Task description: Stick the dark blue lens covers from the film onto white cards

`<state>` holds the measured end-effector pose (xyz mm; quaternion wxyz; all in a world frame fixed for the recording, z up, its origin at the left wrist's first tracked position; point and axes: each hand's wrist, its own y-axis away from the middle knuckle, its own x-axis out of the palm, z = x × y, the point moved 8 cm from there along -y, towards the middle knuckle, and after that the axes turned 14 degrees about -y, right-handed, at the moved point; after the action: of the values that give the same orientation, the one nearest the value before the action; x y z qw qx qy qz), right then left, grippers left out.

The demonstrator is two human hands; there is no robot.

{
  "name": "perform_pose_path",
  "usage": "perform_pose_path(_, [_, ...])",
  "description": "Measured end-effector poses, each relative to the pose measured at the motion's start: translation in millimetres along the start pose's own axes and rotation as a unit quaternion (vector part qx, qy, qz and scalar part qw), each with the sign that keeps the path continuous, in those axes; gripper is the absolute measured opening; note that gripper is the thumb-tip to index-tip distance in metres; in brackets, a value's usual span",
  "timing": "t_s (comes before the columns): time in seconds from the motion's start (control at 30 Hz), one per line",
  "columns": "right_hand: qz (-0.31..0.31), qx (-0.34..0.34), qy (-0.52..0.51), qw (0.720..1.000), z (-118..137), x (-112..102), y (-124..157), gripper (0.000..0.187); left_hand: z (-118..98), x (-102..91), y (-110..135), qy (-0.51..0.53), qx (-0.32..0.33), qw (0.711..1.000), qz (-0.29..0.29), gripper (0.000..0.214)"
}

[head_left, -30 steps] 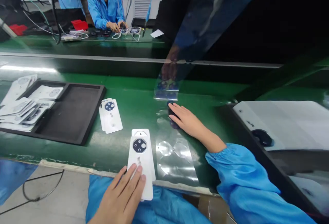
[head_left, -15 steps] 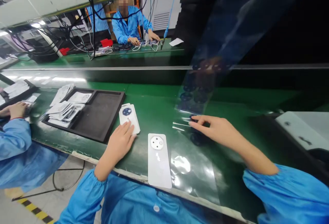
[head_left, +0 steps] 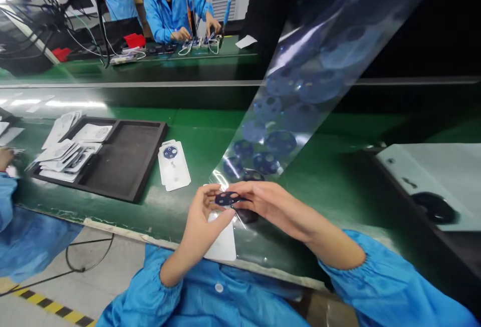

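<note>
Dark tray (head_left: 128,154) at left: white panels (head_left: 62,154) stacked untidily in its left compartment, some jutting over the edge; at far right, a white sheet (head_left: 436,167) bears a black oval part (head_left: 434,207). Green bench (head_left: 203,136) holds two overlapping panels (head_left: 175,167) right of the tray; beyond, a person in blue (head_left: 161,14) works among cables, while a clear film strip (head_left: 270,131) with dark-blue discs slants from upper right towards the hands. Dark disc (head_left: 225,198) sits above a white panel (head_left: 224,244), between left hand (head_left: 201,224), half-curled and gripping its left edge, and right hand (head_left: 280,209), fingers bent, holding its right edge.
</note>
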<state>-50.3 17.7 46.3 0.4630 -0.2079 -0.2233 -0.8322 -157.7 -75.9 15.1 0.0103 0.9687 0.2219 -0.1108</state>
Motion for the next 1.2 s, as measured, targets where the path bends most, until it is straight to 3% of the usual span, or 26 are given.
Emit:
perform_pose_path(0.07, [-0.005,0.007,0.028,1.0,-5.8,1.4,1.3,0.037,6.8,4.7,-5.2,0.05,-0.042,0.998,0.017,0.033])
perform_pose_path(0.27, [-0.111,-0.041,0.219,0.968,-2.9,-10.5,4.3,0.035,15.7,8.8,-2.6,0.138,-0.101,0.984,0.041,0.017])
perform_pose_path(0.43, [-0.096,-0.029,0.233,0.967,-4.7,-8.4,4.0,0.021,21.2,9.4,4.6,0.135,-0.119,0.982,0.05,0.016])
perform_pose_path(0.7, [-0.083,-0.023,0.259,0.962,0.6,5.6,7.8,0.016,17.9,8.3,11.3,0.148,-0.137,0.974,0.101,0.023])
perform_pose_path(0.77, [-0.117,-0.051,0.252,0.959,10.5,4.8,10.8,0.018,11.9,-3.0,15.8,0.079,-0.106,0.988,0.081,0.024])
perform_pose_path(0.83, [-0.168,-0.096,0.232,0.953,23.0,1.7,14.6,0.03,1.5,-24.7,24.0,-0.063,-0.03,0.998,0.009,0.034])
perform_pose_path(0.87, [-0.189,-0.115,0.217,0.951,27.0,0.5,15.9,0.037,-6.4,-34.6,30.7,-0.156,0.026,0.987,-0.033,0.039])
perform_pose_path(0.93, [-0.204,-0.13,0.206,0.948,27.4,1.7,14.8,0.038,-21.1,-40.1,48.2,-0.339,0.153,0.925,-0.082,0.039])
perform_pose_path(1.0, [-0.183,-0.127,0.24,0.945,21.4,9.0,10.7,0.023,-21.4,-27.6,63.4,-0.462,0.242,0.851,-0.059,0.032])
perform_pose_path(1.07, [-0.164,-0.157,0.33,0.916,22.5,21.0,12.7,0.013,-11.6,-14.2,71.3,-0.513,0.274,0.813,-0.019,0.028])
perform_pose_path(1.2, [-0.204,-0.335,0.511,0.765,54.5,54.0,44.3,0.009,1.9,-1.4,75.0,-0.533,0.274,0.801,-0.005,0.039])
